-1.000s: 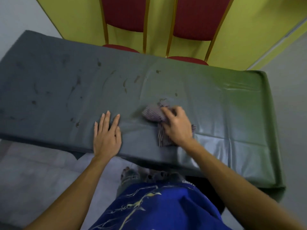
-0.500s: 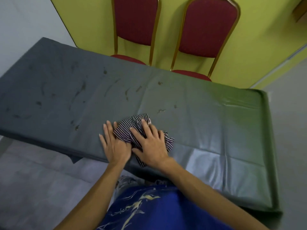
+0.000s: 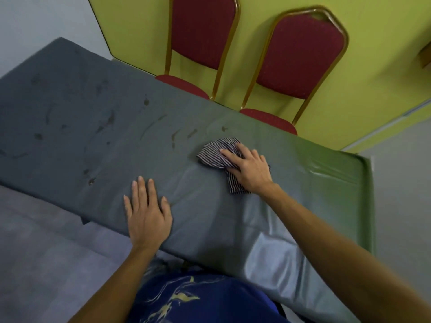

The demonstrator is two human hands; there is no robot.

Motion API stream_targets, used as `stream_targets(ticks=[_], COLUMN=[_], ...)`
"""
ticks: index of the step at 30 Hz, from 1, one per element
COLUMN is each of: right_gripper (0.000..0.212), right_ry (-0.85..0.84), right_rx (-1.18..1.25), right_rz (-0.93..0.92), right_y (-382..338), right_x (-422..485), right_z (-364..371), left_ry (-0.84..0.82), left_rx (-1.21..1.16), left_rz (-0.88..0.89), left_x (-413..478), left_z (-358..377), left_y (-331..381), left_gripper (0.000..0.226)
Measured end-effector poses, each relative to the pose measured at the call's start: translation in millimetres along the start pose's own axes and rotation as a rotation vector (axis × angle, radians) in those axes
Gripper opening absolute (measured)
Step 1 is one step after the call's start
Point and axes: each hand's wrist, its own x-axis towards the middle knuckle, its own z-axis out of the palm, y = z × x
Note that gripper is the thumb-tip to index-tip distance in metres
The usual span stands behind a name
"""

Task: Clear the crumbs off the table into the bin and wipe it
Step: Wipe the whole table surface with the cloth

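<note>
A table [image 3: 314,197] with a grey-green shiny cover fills the middle of the view. My right hand [image 3: 249,167] presses a crumpled striped cloth [image 3: 217,153] onto the cover, a little right of centre toward the far edge. My left hand [image 3: 147,213] lies flat with fingers apart on the cover near the front edge, holding nothing. Several dark smears and crumbs [image 3: 107,122] dot the left half of the cover, and a few marks [image 3: 191,134] lie just left of the cloth. No bin is in view.
Two red padded chairs with gold frames, one at the left [image 3: 200,36] and one at the right [image 3: 300,57], stand against the yellow-green wall [image 3: 384,78] behind the table. Grey floor [image 3: 42,252] shows to the front left. My blue clothing [image 3: 198,299] is at the bottom.
My right hand has slid the striped cloth away from my left hand, to the right and toward the far edge. The left hand stays flat near the front edge.
</note>
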Motion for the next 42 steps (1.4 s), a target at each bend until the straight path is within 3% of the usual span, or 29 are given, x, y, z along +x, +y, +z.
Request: stream_targets(ticks=[4,8,12,15,23,30,35,37,42], right_gripper=[0.059,0.058,0.06,0.06,0.044,0.052,0.049,0.047,0.04], right_ry=[-0.036,-0.001,0.095,0.083,0.116,-0.015,0.057,0.155,0.158], right_rx=[0.0,0.17,0.383,0.173,0.068,-0.025,0.206,0.297,0.279], right_rz=[0.193,0.334,0.113,-0.139,-0.273,0.053,0.299,0.23,-0.326], right_y=[33.5,6.8,-63.9,-112.3,-52.3,31.2,12.3,-17.3,-109.5], right_x=[35.1,44.6,-7.9,-53.3,16.2,135.0,161.8,148.1,62.4], right_z=[-7.4,-12.7,-0.3,20.4,13.4,-21.8,-33.1,-36.6,-10.5], left_ry=[-0.006,-0.021,-0.033,-0.033,-0.028,-0.005,-0.004,0.013,0.029], left_rx=[0.001,0.009,0.021,0.039,0.004,-0.02,-0.028,-0.039,-0.042], left_rz=[-0.011,-0.02,-0.014,-0.003,-0.004,-0.016,-0.03,-0.02,0.002], left_x=[0.8,2.3,1.4,1.7,2.9,3.2,6.3,6.1,5.3], left_z=[-0.3,-3.9,-4.8,-3.9,-3.5,2.9,0.5,0.3,-1.0], left_y=[3.8,6.1,5.5,4.0,4.1,2.8,5.6,7.0,6.9], left_gripper=[0.065,0.065,0.066,0.07,0.066,0.066,0.066,0.065,0.062])
